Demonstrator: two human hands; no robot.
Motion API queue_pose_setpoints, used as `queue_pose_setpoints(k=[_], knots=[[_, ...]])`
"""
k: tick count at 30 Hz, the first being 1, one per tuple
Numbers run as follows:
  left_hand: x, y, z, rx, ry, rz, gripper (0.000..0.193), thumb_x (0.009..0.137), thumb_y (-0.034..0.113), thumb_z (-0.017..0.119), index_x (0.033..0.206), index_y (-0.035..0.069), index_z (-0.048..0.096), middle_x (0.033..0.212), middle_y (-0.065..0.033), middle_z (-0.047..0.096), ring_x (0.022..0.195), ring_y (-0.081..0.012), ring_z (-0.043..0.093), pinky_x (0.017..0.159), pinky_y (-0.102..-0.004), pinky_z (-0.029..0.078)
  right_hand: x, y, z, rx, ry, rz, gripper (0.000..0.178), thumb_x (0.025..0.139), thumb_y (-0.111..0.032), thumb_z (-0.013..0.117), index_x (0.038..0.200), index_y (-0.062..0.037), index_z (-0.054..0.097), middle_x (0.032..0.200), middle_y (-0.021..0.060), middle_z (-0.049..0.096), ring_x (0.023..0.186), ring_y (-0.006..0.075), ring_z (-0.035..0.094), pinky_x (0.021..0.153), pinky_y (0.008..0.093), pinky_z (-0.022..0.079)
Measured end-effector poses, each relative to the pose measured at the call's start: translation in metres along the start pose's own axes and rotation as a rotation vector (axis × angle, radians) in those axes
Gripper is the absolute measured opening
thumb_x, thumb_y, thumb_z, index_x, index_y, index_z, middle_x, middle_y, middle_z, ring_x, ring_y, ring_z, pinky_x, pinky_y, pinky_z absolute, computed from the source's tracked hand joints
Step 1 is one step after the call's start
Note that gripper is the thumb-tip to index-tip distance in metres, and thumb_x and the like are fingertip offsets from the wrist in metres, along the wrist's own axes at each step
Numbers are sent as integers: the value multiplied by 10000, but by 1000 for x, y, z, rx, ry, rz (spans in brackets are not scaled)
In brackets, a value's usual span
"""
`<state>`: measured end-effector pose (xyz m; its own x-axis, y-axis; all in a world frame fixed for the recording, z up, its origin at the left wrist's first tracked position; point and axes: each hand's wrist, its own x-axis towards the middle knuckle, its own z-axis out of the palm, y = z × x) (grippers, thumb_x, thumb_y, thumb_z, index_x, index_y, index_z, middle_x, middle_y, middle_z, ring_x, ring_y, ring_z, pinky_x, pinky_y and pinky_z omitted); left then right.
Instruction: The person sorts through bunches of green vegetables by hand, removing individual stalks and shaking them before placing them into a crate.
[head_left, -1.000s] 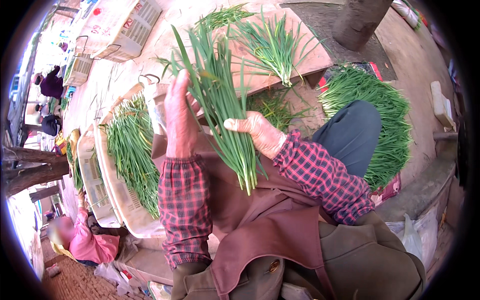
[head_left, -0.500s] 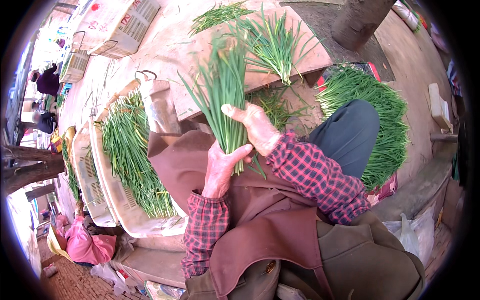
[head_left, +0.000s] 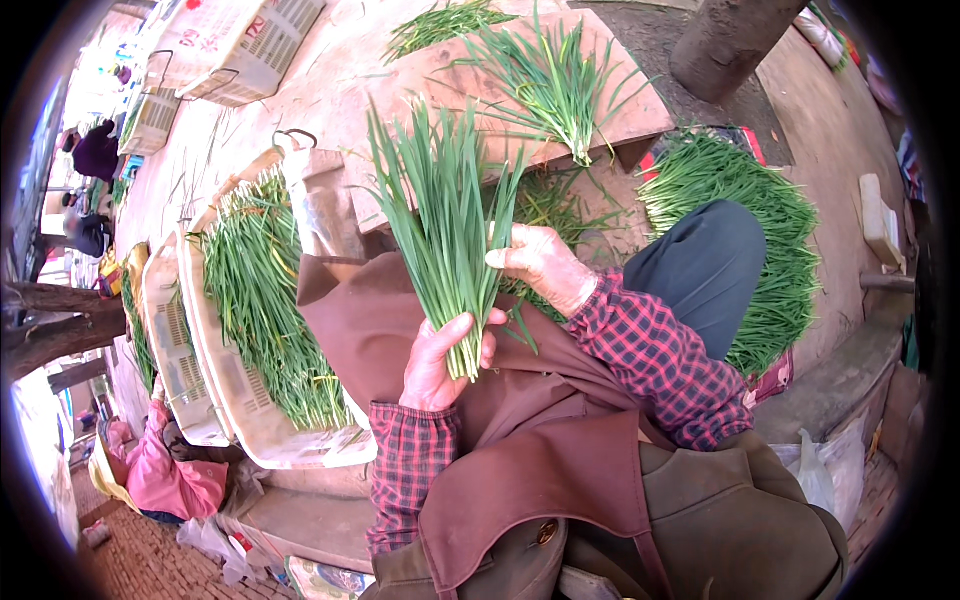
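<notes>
A bunch of garlic chives (head_left: 445,230) stands fanned above my lap, leaf tips pointing away from me and pale stem ends toward me. My left hand (head_left: 437,368) is closed round the lower stems, thumb across the front. At the bunch's right edge, my right hand (head_left: 545,265) pinches some leaves, its other fingers partly hidden. Beyond it, a smaller loose bunch of chives (head_left: 560,95) lies on a low wooden board (head_left: 625,110). The brown apron (head_left: 365,310) over my lap is under both hands.
Left of me, a pale plastic crate (head_left: 225,400) holds many chives. A large chive pile (head_left: 745,235) lies right of my knee. Trimmings (head_left: 550,215) are scattered below the board. A tree trunk (head_left: 735,45) rises behind it. Another person in pink (head_left: 180,475) is at lower left.
My right hand has moved down and right from the front of the bunch to its right edge. The bunch has fanned wider, and its blurred tips are now sharp.
</notes>
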<state>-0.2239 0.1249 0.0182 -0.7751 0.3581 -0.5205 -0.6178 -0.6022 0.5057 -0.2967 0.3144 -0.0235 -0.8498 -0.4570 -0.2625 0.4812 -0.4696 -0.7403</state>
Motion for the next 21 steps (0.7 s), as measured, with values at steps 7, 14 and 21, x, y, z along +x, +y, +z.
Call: queue_pose_setpoints(k=[7, 14, 21], knots=[[-3, -3, -7, -9, 17, -12, 359, 906, 109, 642, 1225, -16, 533, 1031, -187, 678, 605, -169, 599, 506, -268, 504, -5, 3, 0, 81, -33, 20, 362, 928, -64, 595, 1275, 38, 572, 1198, 71, 632, 1090, 166, 605, 981, 305, 474], [-5, -2, 1, 119, 97, 71, 312, 886, 48, 655, 1180, 6, 560, 939, -135, 672, 566, -122, 552, 464, -224, 431, -18, -4, 6, 28, -55, 37, 407, 962, -210, 629, 1291, 18, 556, 1171, 73, 638, 1064, 165, 617, 943, 327, 500], [-1, -18, 5, 305, 206, 105, 256, 851, 12, 704, 1077, 26, 585, 841, -83, 654, 543, -96, 528, 456, -217, 405, -19, 3, 11, -157, 19, 59, 476, 934, -272, 686, 1303, -2, 556, 1187, 41, 638, 1058, 120, 589, 945, 291, 470]])
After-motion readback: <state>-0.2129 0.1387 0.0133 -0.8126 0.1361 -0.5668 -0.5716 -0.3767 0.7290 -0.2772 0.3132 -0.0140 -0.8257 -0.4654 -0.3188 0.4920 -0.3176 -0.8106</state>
